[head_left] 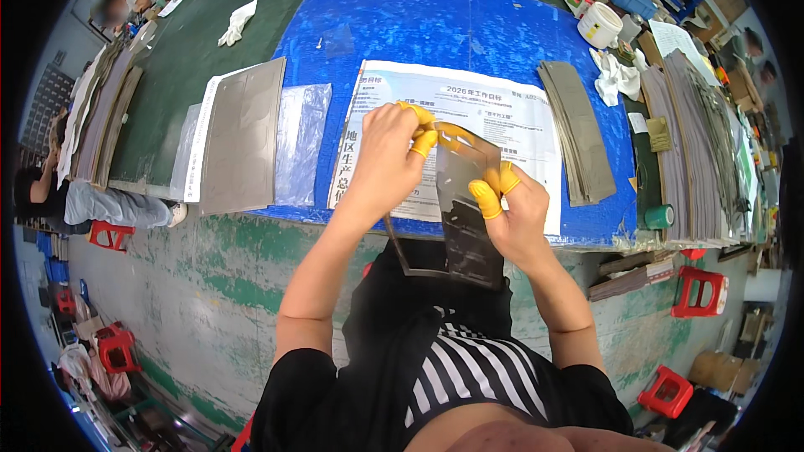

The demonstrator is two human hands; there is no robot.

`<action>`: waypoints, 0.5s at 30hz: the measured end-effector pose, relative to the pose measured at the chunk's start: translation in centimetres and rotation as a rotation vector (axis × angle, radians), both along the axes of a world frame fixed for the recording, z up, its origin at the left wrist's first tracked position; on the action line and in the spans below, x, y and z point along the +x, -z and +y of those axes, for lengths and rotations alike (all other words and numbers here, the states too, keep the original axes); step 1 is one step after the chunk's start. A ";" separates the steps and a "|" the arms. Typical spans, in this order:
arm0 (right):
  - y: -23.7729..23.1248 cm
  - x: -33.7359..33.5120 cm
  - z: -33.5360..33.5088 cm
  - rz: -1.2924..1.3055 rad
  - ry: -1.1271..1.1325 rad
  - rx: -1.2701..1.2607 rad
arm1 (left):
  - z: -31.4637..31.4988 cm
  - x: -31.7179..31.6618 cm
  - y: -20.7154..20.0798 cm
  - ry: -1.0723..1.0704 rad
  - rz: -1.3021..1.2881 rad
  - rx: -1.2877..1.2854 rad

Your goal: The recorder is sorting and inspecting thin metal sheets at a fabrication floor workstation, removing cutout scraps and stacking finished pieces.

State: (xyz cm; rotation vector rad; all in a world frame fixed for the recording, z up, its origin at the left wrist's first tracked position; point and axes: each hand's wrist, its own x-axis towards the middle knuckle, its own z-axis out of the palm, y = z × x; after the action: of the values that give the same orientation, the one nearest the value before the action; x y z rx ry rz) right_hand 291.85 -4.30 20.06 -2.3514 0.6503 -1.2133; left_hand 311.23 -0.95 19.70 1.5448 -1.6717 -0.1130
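Overhead, the left hand point(387, 155) and right hand point(515, 213), both wearing yellow fingertip covers, were clamped on a dark grey sheet point(466, 213) held upright over the lap at the table's near edge. A printed paper point(469, 105) lay on the blue mat point(402, 25); a grey stack point(578, 134) sat rightward.

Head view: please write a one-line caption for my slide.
Left hand and right hand, in yellow finger cots, hold a thin grey sheet above a blue-covered workbench.
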 end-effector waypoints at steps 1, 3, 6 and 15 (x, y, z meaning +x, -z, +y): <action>0.2 -0.2 -0.2 -0.041 0.036 0.131 | 0.0 -0.1 -0.1 0.030 0.045 -0.020; 0.5 -0.9 -1.8 -0.154 0.011 0.599 | 0.3 -0.1 -0.7 0.058 0.086 -0.041; 1.1 -1.0 -2.6 -0.266 -0.058 0.884 | 1.1 -0.7 -2.0 0.391 0.649 0.162; 1.3 -0.9 -1.5 -0.265 0.036 0.720 | 0.5 0.2 -1.0 0.510 0.759 0.135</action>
State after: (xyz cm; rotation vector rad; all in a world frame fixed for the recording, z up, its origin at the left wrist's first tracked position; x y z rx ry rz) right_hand 290.99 -5.82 18.73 -1.5635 0.8602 -1.0461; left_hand 311.43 -0.48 20.69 0.9356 -1.3912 -0.9675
